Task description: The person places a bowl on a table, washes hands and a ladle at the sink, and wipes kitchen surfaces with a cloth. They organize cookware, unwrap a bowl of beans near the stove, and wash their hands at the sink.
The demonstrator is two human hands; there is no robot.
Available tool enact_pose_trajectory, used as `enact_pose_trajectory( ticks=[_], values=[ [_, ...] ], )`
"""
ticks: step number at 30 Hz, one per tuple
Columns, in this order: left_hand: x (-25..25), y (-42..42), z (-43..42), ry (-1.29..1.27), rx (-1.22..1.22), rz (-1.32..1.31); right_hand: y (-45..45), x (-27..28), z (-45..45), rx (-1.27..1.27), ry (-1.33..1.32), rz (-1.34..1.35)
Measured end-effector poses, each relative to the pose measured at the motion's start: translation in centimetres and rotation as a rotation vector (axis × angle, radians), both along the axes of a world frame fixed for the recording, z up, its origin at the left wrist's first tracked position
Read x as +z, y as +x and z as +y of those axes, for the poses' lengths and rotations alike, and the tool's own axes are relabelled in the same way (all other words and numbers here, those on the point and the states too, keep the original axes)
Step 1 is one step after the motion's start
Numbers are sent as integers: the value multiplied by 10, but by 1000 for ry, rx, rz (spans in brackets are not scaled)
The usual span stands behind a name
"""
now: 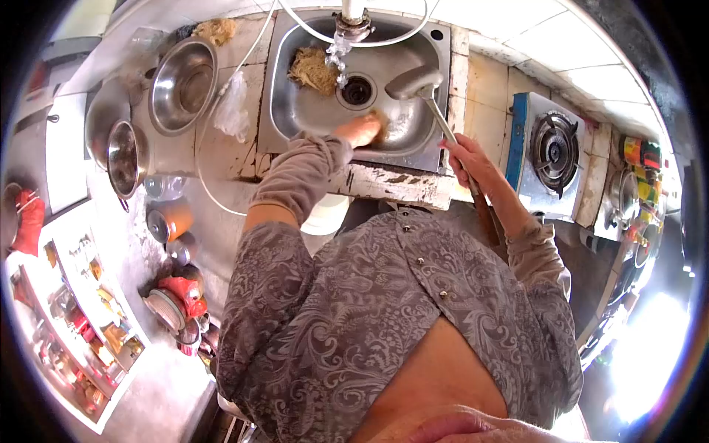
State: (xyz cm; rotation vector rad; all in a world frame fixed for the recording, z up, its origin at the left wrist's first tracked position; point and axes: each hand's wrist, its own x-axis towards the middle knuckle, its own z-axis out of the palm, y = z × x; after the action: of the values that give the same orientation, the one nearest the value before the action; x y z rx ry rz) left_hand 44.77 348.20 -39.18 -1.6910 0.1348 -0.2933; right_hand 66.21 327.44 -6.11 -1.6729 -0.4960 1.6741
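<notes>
My right hand (478, 166) is closed around the long handle of a metal ladle (415, 83), just beyond the front right edge of the sink. The ladle's bowl hangs over the right side of the steel sink (281, 118), and the brown lower end of its handle (485, 218) points toward me. Inside the sink, near its front wall, my left hand (359, 131) is low with its fingers curled. A brownish, blurred patch shows at the fingertips; I cannot make out what it is. Water runs from the tap (353, 28) beside the drain (357, 90).
A tan fibrous scrubber (313, 71) lies in the sink's back left. Steel basins (183, 86) stand left of it, with a white hose (198, 148) looping nearby. A gas stove (555, 151) sits to the right. A white bucket (326, 214) is below the counter edge.
</notes>
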Motion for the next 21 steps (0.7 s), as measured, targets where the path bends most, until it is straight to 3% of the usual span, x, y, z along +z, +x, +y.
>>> enact_pose_trajectory(
  ticks=[1,2,4,10,12,14,15,16,17,18,21],
  values=[
    [42,-13,-2,734,20,-179,-2,-1,3,2,-2,1],
    [39,-23,14,808,77,-410,-4,-3,4,-6,43,49],
    [37,-42,35,501,290,-523,-10,-4,13,40,33,68],
    [103,-75,65,-1755,882,453,-23,-4,41,180,138,11],
    [114,-47,47,-2121,1006,457,-23,-16,50,155,148,2],
    [137,-17,12,-2428,535,453,-21,-24,59,156,186,-41],
    [123,-21,0,-3244,153,91,-18,-24,62,179,209,-96],
    [108,-8,-3,-2928,334,251,-13,-24,62,202,227,-153],
    [191,18,-17,-2595,454,409,-8,-23,61,226,243,-211],
    [163,24,-16,-2536,349,302,-2,-19,58,200,236,-163],
    [131,28,-13,-2340,495,165,15,-3,55,140,190,-195]
  ],
)
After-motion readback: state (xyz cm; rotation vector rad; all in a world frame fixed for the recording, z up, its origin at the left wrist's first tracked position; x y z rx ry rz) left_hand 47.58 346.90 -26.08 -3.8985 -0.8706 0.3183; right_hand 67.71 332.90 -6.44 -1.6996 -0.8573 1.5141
